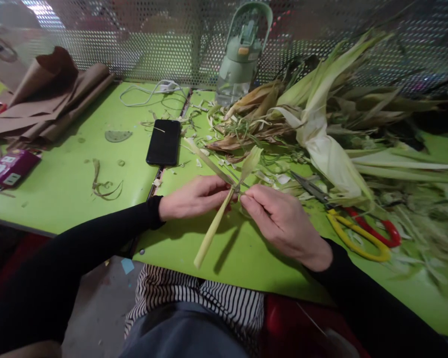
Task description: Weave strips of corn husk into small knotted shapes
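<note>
Several pale green corn husk strips [215,226] cross at a knot or fold above the table, between my two hands. My left hand [197,196] is closed on the strips just left of the crossing. From the right, my right hand [283,219] pinches the husk close to the same point, thumb against forefinger. One strip hangs toward me, and others stick out to the upper left and upper right. My fingertips partly hide the crossing. Scissors [353,233] with yellow and red handles lie right of my right hand, blades partly under husk leaves.
A heap of corn husks [321,129] covers the right back of the green table [134,184]. A water bottle [239,59] stands by the perforated screen. A phone [164,142], white cable [145,99], brown paper [52,104] and purple box [13,168] lie leftward.
</note>
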### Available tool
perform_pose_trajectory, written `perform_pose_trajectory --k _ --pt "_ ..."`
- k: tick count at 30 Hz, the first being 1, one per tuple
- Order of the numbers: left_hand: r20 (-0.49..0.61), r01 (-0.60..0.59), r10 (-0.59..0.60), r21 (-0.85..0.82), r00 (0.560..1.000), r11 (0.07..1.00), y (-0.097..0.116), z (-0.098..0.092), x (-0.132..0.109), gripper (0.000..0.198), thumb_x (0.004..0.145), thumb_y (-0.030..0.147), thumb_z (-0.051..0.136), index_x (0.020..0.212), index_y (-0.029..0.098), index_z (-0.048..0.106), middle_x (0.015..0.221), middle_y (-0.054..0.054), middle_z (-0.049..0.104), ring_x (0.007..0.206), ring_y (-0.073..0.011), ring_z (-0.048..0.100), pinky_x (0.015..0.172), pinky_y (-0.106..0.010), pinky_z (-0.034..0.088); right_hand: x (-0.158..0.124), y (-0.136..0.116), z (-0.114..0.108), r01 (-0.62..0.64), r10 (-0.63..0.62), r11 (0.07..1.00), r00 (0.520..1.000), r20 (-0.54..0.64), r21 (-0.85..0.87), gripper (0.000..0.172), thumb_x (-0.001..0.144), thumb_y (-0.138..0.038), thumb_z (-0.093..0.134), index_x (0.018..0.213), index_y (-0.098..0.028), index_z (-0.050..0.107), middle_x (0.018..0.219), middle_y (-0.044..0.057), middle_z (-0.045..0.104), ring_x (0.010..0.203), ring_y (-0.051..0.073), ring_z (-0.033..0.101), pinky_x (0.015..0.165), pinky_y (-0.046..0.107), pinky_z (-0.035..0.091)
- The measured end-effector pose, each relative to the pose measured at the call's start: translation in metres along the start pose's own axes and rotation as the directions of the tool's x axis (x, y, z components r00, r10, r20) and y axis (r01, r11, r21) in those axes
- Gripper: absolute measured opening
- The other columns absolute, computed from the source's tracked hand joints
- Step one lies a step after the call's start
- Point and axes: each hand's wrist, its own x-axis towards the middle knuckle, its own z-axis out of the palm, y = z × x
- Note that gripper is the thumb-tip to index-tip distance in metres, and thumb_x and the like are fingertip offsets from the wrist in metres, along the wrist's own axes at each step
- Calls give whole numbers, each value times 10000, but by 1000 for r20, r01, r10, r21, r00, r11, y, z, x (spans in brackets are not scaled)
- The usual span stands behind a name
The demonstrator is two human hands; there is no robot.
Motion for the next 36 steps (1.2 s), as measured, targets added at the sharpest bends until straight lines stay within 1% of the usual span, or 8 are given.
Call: perform_pose_trajectory --k 5,13,17,21,24,27,31,36 --pt "-28 -137 163 413 986 900 0 2 -6 332 1001 382 372 844 150 551 717 -17 607 627 -109 546 612 -224 441 -4 -12 -1 27 -26 999 999 -48 30 330 959 -152 474 665 -231 346 563 -67 353 476 94 354 515 269 301" --pt "-74 -203 279 516 957 832 3 4 -12 311 1000 321 372 903 136 601 790 -56 675 690 -126 615 653 -223 469 -10 -17 1 112 -110 993 992 -61 31 356 931 -131 478 638 -234 304 552 -63 322 482 101 333 519 285 276" --pt "-66 -98 136 403 989 910 1 -1 -6 296 980 334 413 922 133 622 824 -53 684 723 -138 612 702 -253 492 -7 -4 4 72 -71 996 997 -13 46 346 965 -189 470 639 -228 361 564 -50 383 517 114 374 544 285 302" --pt "41 -55 48 186 998 981 0 -3 0 269 954 282 414 942 123 632 1011 -90 689 934 -184 633 882 -323 513 0 12 4 -174 171 971 985 31 165 309 1014 -371 448 789 -203 578 778 28 635 715 168 581 644 300 417" --pt "83 -32 21 136 996 990 1 1 0 306 971 316 411 876 126 631 950 -83 670 904 -186 620 876 -330 504 1 14 6 -269 292 910 956 -26 316 278 990 -412 514 897 -206 676 974 57 708 912 204 644 776 329 476" --pt "69 27 -26 -5 997 1000 2 8 -3 275 978 324 442 890 132 619 855 -60 666 812 -159 620 811 -307 506 -1 11 10 -285 346 827 938 -38 485 241 940 -428 610 914 -228 741 917 32 716 865 187 655 786 326 496" --pt "27 143 -141 -234 990 962 2 15 -5 243 946 363 543 895 131 593 756 -30 643 710 -124 599 727 -264 496 -4 5 13 -295 411 751 909 -68 591 208 888 -444 685 858 -264 784 859 16 711 841 176 643 776 315 498" --pt "1 146 -151 -274 988 951 1 20 -5 220 925 325 564 816 136 593 717 -11 607 676 -106 563 706 -249 478 -7 5 15 -340 490 547 871 36 765 213 892 -452 681 835 -281 794 733 -18 650 669 118 565 655 270 471"
